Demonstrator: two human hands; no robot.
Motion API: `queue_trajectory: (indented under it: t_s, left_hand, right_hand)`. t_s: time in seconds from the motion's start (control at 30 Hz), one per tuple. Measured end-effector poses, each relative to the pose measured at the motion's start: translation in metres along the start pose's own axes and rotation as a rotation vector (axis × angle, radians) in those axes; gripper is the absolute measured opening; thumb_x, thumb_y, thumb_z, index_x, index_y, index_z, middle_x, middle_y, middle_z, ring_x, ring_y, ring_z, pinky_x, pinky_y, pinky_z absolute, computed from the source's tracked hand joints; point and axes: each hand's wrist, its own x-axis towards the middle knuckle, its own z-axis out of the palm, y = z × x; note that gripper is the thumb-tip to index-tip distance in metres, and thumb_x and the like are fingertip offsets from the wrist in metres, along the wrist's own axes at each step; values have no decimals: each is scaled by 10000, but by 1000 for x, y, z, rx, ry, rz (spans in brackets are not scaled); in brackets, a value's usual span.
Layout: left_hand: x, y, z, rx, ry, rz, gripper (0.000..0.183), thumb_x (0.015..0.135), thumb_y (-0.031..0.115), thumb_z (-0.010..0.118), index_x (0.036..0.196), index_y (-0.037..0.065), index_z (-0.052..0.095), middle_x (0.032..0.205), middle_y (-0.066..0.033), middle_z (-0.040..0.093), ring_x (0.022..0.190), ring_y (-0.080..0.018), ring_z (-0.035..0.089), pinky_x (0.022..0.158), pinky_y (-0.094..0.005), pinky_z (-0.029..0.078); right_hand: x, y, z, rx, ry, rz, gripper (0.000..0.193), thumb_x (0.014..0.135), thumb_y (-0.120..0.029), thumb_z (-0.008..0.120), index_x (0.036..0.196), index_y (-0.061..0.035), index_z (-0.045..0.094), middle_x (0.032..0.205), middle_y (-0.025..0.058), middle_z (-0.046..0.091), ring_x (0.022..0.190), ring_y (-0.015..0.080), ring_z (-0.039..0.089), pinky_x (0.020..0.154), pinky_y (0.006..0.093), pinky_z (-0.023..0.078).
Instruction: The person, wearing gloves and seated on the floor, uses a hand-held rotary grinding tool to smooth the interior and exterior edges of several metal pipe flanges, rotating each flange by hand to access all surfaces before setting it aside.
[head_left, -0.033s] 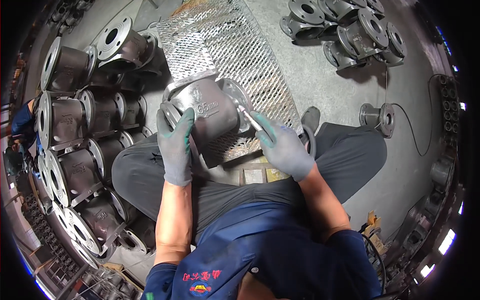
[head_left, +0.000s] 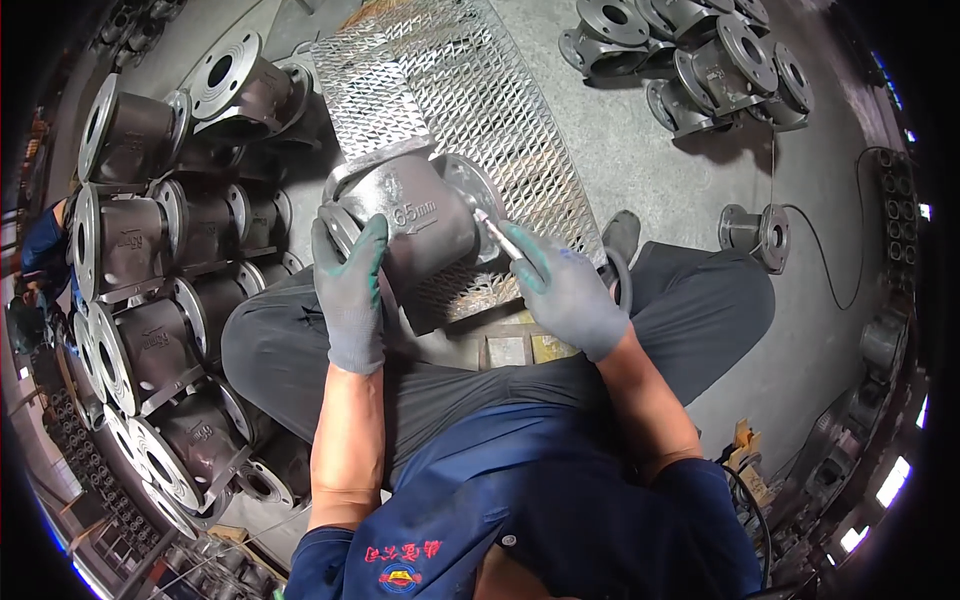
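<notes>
Left grip (head_left: pixel 349 285) clasps the casting (head_left: pixel 425 215); right grip (head_left: pixel 568 295) closes round a slim tool (head_left: pixel 498 236). Brace left; guide the tip (head_left: pixel 481 215) lightly ahead of right.

- Mesh worktop (head_left: pixel 525 140): silvery expanded metal, diamond openings, brownish rust at far edge and in patches over right half.
- Brighter mesh panel (head_left: pixel 368 110) along left edge, apparently overlapping.
- Under near edge: gridded base (head_left: pixel 507 352), pale and yellow panels.
- Grey concrete floor (head_left: pixel 635 160) past right edge and upper left corner; smooth, slightly mottled.
- Thin dark cable (head_left: pixel 862 235), curved, well off right edge.
- White bright panes (head_left: pixel 893 482) far beyond near right corner; windows or lamps, can't tell.
- Bluish-white light strip (head_left: pixel 90 578) far beyond near left corner.
- Pale surface (head_left: pixel 58 470) out left, maybe wall; too small to tell.
- Lighting: glare on mesh, dim outer room.
</notes>
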Motion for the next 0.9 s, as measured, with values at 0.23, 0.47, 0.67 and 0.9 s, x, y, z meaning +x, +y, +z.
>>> queue_trajectory:
  t_s: [0.23,0.47,0.67,0.9]
  left_hand:
    - [1,-9,-7,53,15,-8,930,1017,126,811,1679,-193,241,1257,-148,722,1116,-148,692,998,-278,555]
    - [-2,-5,0,70,3,-3,830,1015,134,814,1646,-120,338,1244,-123,696,1081,-150,675,951,-285,557]
    - [-2,-17,-13,331,-90,154,538,1085,207,721,1514,-87,583,1478,-226,598,1262,-227,649,1103,-327,495]
    - [2,-19,-8,192,-8,74,716,1091,273,721,1632,-104,445,1251,-100,686,1115,-167,664,942,-340,559]
  right_hand:
    - [13,6,6,-194,-30,58,530,1087,-190,596,1607,-110,529,1160,264,732,1115,480,705,983,583,548]
    - [21,8,29,-192,10,73,544,1065,-141,614,1604,-88,559,1143,315,738,1091,507,711,976,571,568]
    - [23,3,37,-188,-8,193,586,1073,-165,605,1644,-96,496,1126,304,740,1075,485,728,984,566,574]
    - [20,10,37,-140,-33,179,595,1052,-116,602,1636,-107,490,1056,287,719,1000,478,728,940,571,587]
